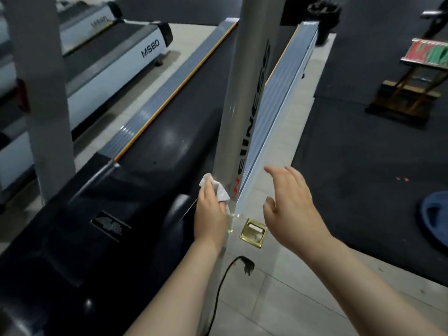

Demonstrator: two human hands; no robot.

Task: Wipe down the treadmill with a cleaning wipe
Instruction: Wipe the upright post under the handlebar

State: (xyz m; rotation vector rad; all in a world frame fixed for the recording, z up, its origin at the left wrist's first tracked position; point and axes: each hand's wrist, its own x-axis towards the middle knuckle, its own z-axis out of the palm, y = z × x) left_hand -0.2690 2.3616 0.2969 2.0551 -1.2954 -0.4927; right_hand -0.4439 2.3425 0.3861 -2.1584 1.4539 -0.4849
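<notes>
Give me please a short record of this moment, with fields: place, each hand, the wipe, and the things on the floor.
place: gym floor beside a treadmill
left hand: grips the wipe, held against the post near its base
right hand: open, fingers relaxed, in the air right of the post, holds nothing
wipe: white, crumpled, partly covered by the fingers
post: silver, upright, with lettering along it
floor: black plug on a cable, lying unplugged; brass socket in the tiles
behind: second treadmill marked MS80

A gym; treadmills (150, 132) stand side by side on dark rubber flooring (363, 166); a weight plate (435, 219) lies nearby.
</notes>
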